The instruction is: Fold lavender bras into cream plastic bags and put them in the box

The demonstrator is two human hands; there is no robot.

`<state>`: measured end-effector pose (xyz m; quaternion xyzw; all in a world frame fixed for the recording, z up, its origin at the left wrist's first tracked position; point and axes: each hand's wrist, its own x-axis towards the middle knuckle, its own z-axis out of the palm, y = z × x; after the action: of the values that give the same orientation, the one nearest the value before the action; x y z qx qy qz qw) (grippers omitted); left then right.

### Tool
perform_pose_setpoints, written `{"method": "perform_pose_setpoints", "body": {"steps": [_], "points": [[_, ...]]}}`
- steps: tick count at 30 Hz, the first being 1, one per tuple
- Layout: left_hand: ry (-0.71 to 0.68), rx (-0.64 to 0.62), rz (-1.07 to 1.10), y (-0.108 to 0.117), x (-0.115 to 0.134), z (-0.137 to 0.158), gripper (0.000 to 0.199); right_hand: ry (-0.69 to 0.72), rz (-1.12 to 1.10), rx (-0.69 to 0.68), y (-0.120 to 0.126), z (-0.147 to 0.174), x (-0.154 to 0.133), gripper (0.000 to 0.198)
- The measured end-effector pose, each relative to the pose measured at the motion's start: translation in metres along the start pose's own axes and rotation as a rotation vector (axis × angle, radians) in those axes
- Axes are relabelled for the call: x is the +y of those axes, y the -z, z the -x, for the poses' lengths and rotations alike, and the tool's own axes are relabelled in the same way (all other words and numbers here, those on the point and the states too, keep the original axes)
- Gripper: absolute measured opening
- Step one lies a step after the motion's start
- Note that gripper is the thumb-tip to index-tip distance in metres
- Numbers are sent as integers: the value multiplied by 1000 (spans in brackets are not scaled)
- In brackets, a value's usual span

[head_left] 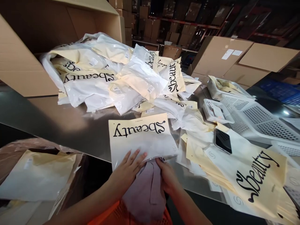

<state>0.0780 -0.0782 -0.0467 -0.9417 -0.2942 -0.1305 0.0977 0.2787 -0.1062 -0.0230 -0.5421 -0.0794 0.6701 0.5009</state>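
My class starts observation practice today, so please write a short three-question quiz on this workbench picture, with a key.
1. Multiple choice: what does the rectangular dark-screened phone lie directly on?
A) the shiny grey metal table
B) overlapping cream-and-white printed bags
C) a brown cardboard box

2. True or false: the left hand has its fingers spread over the front of a flat cream-and-white plastic bag.

3. Fill in: the right hand is at this bag's near edge, beside pale mauve fabric; in the picture, the bag's black lettering appears turned ____ down.

Key: 1 B; 2 true; 3 upside.
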Motion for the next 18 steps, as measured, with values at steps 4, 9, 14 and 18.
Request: {"method": "perform_pose_setpoints", "body": {"steps": [4, 9, 14, 18], "points": [[73, 49, -24, -3, 5, 9, 57, -84, -24, -71, -7, 16, -4, 36], [-49, 11, 140, 10, -6, 8, 54, -151, 21, -175, -12, 21, -3, 38], [-44, 44, 153, 13, -15, 14, 52, -3, -13, 5, -10, 0, 4, 36], [-59, 45, 81, 14, -9, 16, 41, 99, -42, 17, -20, -13, 3, 33]]}}
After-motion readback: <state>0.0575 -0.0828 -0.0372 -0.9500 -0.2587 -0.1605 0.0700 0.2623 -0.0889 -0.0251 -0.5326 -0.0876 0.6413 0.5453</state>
